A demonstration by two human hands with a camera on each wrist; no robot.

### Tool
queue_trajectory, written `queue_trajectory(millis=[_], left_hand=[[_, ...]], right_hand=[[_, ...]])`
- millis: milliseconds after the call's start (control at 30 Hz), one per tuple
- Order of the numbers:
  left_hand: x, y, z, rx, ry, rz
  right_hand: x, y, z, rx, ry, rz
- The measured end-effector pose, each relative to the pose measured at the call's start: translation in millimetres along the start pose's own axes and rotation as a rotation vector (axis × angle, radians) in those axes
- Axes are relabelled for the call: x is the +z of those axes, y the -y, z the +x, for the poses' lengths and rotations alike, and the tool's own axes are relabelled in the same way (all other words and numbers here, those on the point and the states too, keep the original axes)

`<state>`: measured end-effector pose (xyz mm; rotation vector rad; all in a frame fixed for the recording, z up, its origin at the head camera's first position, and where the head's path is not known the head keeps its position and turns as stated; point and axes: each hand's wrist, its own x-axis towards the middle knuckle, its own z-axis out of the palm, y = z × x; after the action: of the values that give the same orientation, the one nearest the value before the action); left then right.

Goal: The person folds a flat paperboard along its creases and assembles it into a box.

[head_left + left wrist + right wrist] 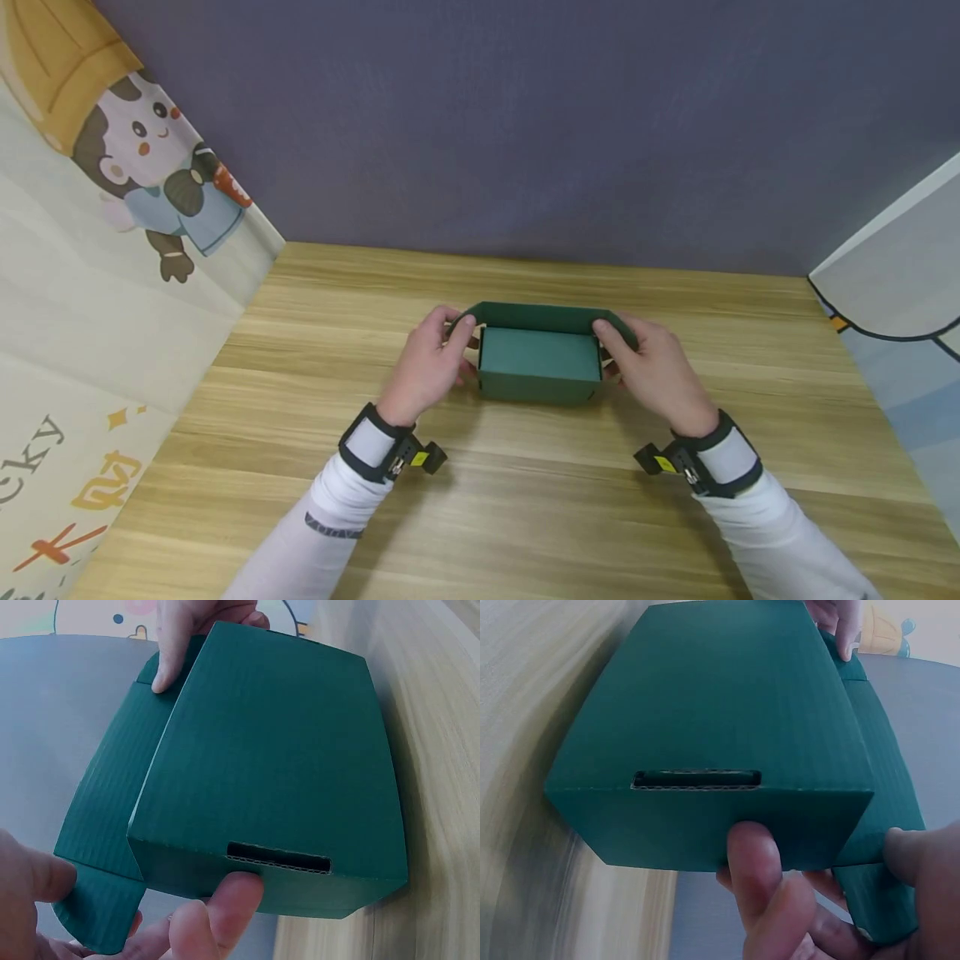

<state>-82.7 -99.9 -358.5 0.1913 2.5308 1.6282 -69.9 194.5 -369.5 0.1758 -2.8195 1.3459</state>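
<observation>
A green cardboard box point(540, 354) is between both hands, with its long lid flap point(538, 317) standing along the far side. My left hand point(423, 367) pinches the rounded tab point(103, 909) at the flap's left end, and its lower fingers are against the box's side. At the other end, my right hand point(662, 371) pinches the matching tab point(877, 904) under its thumb, with a fingertip touching that side wall. Both wrist views show a narrow slot point(277, 857) along the box's side edge. The inside of the box is hidden.
The wooden table point(525, 508) lies beneath the box and both forearms. A dark blue-grey surface point(525, 133) borders its far edge. Printed cartoon cloth point(67, 317) is at the left, and another printed sheet point(900, 275) lies at the right. Each wrist wears a strapped camera.
</observation>
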Motion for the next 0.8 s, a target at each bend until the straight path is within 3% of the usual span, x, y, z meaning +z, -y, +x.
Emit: queue_trajectory(millis=[333,800], left_hand=[[10.1,3.1,7.9,-0.038,-0.048,0.038],[10.7,3.6,5.9,-0.032,-0.043,0.032]], right_hand=[[4,-12,10.7,0.01,-0.024,0.017],[6,-11,8.7,0.031,-0.012,0.005]])
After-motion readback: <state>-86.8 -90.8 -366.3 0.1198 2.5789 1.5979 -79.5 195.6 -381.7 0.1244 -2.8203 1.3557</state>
